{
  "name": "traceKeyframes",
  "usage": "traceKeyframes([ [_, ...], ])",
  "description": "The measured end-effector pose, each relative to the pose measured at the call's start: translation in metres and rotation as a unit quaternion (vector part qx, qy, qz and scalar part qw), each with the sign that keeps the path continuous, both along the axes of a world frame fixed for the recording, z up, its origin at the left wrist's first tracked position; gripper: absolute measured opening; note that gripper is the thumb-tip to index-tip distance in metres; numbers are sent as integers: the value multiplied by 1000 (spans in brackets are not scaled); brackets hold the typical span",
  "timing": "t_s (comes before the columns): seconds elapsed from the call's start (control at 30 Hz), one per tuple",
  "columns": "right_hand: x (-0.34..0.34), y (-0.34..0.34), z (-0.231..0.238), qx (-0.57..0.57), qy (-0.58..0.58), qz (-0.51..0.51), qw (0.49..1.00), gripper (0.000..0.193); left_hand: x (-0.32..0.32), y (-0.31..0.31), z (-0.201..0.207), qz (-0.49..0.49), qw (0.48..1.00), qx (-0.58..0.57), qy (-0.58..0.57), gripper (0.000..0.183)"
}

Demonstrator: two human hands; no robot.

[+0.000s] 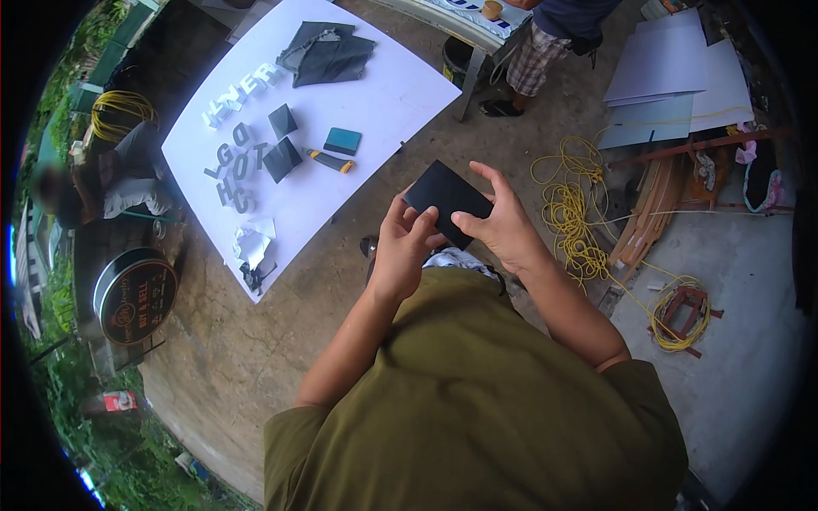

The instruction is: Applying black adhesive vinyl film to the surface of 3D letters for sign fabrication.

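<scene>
Both my hands hold a black rectangular sheet piece (445, 196) in front of my chest. My left hand (402, 249) pinches its lower left edge with thumb and fingers. My right hand (503, 223) grips its right side, index finger curled over the top corner. On the ground ahead lies a large white board (375, 102) with cut-out letters (237, 162) laid on it, dark sheet scraps (281, 145), a teal squeegee (342, 140) and a utility knife (329, 160).
Crumpled dark sheet (328, 53) lies at the board's far end, torn backing paper (252, 245) at its near end. Yellow cord (573, 223) tangles on the right near a reel (682, 311). White panels (673, 72) are stacked far right. Another person's legs (532, 64) stand by a table. A round sign (135, 296) sits left.
</scene>
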State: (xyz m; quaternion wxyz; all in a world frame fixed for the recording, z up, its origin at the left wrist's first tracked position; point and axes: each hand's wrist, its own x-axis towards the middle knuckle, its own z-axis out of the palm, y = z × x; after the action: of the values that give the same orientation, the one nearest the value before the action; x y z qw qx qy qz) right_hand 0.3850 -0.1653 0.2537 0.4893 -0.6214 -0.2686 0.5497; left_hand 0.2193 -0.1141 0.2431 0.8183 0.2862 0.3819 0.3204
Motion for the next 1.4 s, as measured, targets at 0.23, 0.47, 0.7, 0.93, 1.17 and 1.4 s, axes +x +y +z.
traceKeyframes([
  [0.23,0,-2,-2,-23,-14,17,999,95,-4,-5,-8,7,999,-20,-37,35],
  [0.47,-5,-3,8,14,-150,41,988,96,-5,-10,-3,-32,998,58,23,50],
  [0.7,-1,-9,-13,34,-130,30,990,92,-5,-10,-1,-53,991,120,37,60],
  [0.93,-2,-10,-4,26,-54,14,998,88,-5,-9,6,-78,984,151,57,60],
  [1.17,-3,-11,1,44,-112,45,992,94,-6,-8,8,-77,980,164,76,56],
  [1.4,-7,-14,10,53,-162,77,982,96,-7,-11,1,-72,984,144,80,57],
])
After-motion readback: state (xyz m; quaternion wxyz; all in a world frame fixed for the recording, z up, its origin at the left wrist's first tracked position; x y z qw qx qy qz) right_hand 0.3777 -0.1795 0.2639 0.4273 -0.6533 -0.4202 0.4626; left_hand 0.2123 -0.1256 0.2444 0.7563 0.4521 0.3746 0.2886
